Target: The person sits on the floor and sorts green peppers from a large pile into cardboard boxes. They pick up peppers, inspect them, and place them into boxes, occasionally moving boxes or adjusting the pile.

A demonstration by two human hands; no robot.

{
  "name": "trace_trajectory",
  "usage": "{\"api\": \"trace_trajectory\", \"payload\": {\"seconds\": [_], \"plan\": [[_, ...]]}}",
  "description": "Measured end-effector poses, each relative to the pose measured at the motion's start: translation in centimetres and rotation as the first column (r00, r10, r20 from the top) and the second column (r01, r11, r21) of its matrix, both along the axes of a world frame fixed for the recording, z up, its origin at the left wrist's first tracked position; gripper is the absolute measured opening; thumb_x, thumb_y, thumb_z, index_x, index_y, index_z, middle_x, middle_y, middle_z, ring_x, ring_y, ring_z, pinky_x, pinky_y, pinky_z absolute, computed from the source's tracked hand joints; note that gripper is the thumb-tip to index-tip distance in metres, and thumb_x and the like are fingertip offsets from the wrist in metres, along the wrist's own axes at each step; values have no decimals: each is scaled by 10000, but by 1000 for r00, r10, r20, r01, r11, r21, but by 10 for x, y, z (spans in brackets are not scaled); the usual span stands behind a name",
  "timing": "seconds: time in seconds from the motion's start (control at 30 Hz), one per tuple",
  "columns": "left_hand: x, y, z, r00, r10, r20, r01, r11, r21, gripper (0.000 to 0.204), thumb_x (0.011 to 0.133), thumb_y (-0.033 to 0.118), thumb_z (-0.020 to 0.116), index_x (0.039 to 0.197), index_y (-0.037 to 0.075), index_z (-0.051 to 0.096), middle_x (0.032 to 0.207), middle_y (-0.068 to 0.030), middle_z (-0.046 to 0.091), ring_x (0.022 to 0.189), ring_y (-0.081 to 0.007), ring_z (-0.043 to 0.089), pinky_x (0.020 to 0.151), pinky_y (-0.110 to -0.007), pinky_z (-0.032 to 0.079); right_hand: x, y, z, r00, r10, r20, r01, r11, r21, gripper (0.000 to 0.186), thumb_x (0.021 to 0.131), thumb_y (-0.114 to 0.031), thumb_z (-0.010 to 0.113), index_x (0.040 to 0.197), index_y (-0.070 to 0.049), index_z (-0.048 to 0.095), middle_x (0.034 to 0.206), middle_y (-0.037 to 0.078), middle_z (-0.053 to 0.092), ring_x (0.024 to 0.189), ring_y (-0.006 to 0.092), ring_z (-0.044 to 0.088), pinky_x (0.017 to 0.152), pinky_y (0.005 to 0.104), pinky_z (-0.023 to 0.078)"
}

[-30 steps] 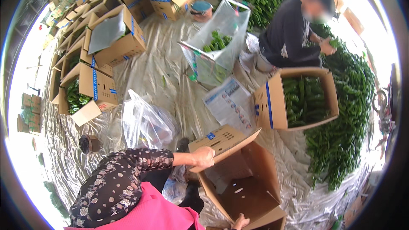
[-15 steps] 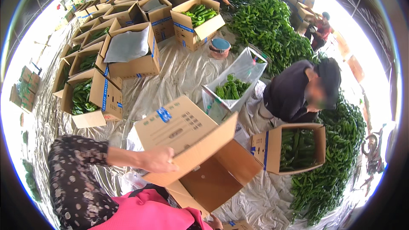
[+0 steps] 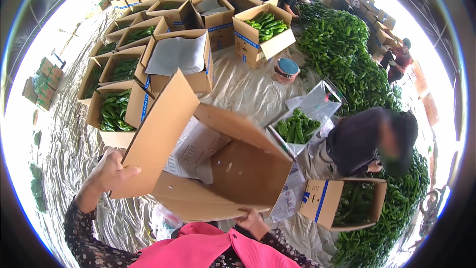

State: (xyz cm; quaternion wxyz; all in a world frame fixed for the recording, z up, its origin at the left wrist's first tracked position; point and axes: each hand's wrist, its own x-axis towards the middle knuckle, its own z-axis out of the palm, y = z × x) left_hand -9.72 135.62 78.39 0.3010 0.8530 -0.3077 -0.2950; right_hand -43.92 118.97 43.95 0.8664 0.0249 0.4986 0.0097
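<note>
I hold an open, empty brown cardboard box [image 3: 238, 168] tipped toward me in front of my chest, its flaps spread. My left hand [image 3: 110, 172] grips the outer edge of its large left flap [image 3: 158, 139]. My right hand [image 3: 254, 222] holds the box's lower edge from below. White paper sheets [image 3: 196, 151] lie inside against the back wall.
Rows of open boxes [image 3: 119, 104] with green peppers stand at the left and back on plastic sheeting [image 3: 248, 89]. A person in dark clothes [image 3: 367, 141] bends over a box of peppers [image 3: 347, 201] at right. A long pile of green peppers [image 3: 347, 64] runs along the right side, with more people behind it.
The box has come up closer to me and tipped so its inside faces me. My left hand has slid lower on the left flap; my right hand now shows under the bottom edge.
</note>
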Motion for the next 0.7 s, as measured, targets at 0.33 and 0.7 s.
{"api": "trace_trajectory", "payload": {"seconds": [0.33, 0.7], "plan": [[40, 17, 44, 913, 381, 144, -406, 870, 279, 243, 774, 105, 638, 937, -74, 663, 791, -119, 686, 656, -133, 649, 574, -291, 514, 103, -52, 108, 920, 358, 161, -370, 928, 50, 341, 960, -99, 484, 1232, 102, 439, 1237, 245, 525, 1148, 325, 558, 1029, 432, 466], [-37, 76, 5, 297, 954, -28, -953, 295, -76, 360, 698, 25, 641, 999, -32, 452, 913, -138, 563, 809, -200, 586, 761, -336, 512, 262, -158, 97, 799, 601, 33, -571, 774, -273, 254, 884, -143, 507, 998, 84, 521, 923, 233, 633, 810, 369, 673, 781, 490, 583]]}}
